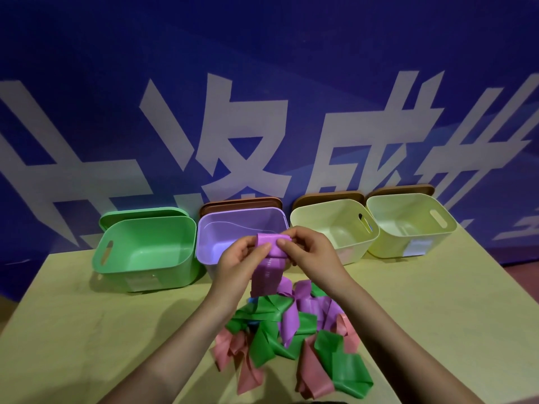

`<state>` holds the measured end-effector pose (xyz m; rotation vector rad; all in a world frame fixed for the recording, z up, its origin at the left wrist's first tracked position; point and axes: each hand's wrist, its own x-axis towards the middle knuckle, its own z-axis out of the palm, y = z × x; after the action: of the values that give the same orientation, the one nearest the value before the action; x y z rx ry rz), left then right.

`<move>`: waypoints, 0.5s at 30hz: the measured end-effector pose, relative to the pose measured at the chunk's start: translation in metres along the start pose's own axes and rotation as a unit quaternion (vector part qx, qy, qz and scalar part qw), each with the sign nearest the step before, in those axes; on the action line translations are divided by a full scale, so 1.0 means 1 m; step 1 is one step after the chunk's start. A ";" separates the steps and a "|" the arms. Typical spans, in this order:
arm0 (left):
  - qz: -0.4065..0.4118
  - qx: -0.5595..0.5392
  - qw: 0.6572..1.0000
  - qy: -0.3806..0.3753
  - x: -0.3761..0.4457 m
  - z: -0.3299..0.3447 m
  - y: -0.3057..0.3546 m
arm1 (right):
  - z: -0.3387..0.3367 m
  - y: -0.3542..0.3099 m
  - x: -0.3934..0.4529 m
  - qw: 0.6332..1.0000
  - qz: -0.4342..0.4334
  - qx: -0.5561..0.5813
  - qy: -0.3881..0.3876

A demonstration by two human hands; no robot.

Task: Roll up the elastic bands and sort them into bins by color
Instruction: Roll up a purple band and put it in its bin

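A purple elastic band (267, 272) is held up in front of the purple bin (204, 231), its top end partly rolled and its tail hanging down to the table. My left hand (240, 262) pinches the roll's left side. My right hand (309, 252) pinches its right side with thumb and fingers. Below lies a tangled pile of bands (291, 330) in green, pink and purple. A green bin (145, 252) stands left of the purple one, and two pale yellow bins (335, 223) (408, 223) stand to its right.
The bins line the back of a yellowish table (102, 330), against a blue wall banner with large white characters. Lids lean behind the bins. The table's right edge (501, 275) slants down toward me. A bit of blue shows under the pile.
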<state>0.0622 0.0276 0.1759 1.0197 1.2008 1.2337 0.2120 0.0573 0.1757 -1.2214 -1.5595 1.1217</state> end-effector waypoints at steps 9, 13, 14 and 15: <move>0.029 -0.036 0.999 0.017 -0.003 0.006 -0.002 | 0.014 -0.001 -0.011 0.999 -0.007 0.035 0.023; 0.024 -0.049 0.999 -0.002 -0.004 0.015 0.000 | 0.019 -0.003 -0.014 0.998 0.014 0.049 0.043; 0.030 -0.032 0.999 -0.003 -0.005 0.016 0.000 | 0.021 -0.003 -0.014 0.998 0.012 0.051 0.043; 0.036 -0.013 0.999 -0.004 -0.006 0.018 0.000 | 0.022 -0.001 -0.014 0.998 0.006 0.044 0.046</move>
<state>0.0798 0.0233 0.1788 1.0556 1.1483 1.2955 0.1928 0.0406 0.1699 -1.2094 -1.4209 1.1136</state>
